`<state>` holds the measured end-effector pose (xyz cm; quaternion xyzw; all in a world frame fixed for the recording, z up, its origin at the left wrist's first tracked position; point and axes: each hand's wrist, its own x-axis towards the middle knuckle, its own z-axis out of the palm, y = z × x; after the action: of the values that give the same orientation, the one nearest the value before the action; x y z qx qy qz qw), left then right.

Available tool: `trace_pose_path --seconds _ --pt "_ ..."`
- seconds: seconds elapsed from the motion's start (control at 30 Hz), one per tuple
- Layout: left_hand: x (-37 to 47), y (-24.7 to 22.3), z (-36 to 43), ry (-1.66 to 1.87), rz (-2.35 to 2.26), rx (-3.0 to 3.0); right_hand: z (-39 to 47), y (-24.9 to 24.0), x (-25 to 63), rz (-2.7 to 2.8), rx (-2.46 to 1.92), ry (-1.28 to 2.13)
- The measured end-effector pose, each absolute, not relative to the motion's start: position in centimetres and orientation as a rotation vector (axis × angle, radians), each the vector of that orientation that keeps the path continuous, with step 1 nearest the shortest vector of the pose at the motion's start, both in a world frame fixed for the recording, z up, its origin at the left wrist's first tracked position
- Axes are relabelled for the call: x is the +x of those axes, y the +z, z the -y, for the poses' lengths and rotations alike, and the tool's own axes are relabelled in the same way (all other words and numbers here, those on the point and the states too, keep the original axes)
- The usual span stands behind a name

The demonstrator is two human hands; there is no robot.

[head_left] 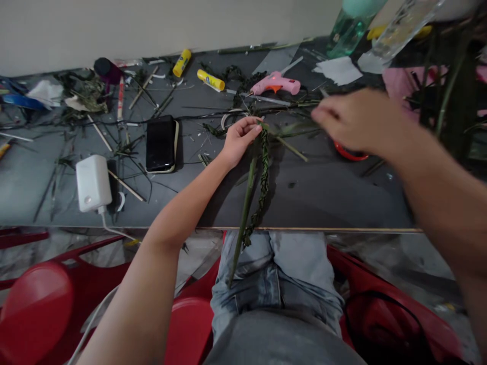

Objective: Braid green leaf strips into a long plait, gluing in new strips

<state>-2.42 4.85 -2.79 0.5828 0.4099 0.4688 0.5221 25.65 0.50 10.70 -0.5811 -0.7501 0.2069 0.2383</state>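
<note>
My left hand (243, 138) is closed, pinching the top of a dark green braid (263, 175) made of leaf strips. The braid hangs down over the table edge towards my lap. Beside it droops a long flat leaf strip (247, 195), and a shorter strip (291, 148) sticks out to the right of my fingers. My right hand (352, 121) is raised over the table to the right, blurred by motion with its fingers curled; whether it grips anything is unclear. Below it shows a red loop (352, 153), partly hidden by the hand.
A pink glue gun (279, 85) lies at the back near two yellow glue sticks (210, 80). To the left are a black phone (160, 144), a white power bank (93, 183) with a cable, and leaf scraps. Bottles (350, 30) stand back right. Red chairs (38, 304) flank my legs.
</note>
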Motion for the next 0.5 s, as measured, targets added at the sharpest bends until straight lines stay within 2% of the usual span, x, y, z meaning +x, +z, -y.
trace_pose_path --seconds 0.13,0.4,0.5 --pt "-2.3 -3.1 -4.9 1.144 -0.918 1.410 1.0 8.2 19.2 2.097 -1.585 0.582" --pt "-2.5 -3.5 -5.3 1.185 -0.956 1.347 0.4 6.0 24.0 1.992 -1.421 0.714" --pt "-2.5 -3.4 -5.2 1.188 -0.937 1.365 0.1 5.4 24.5 2.099 -1.554 0.650"
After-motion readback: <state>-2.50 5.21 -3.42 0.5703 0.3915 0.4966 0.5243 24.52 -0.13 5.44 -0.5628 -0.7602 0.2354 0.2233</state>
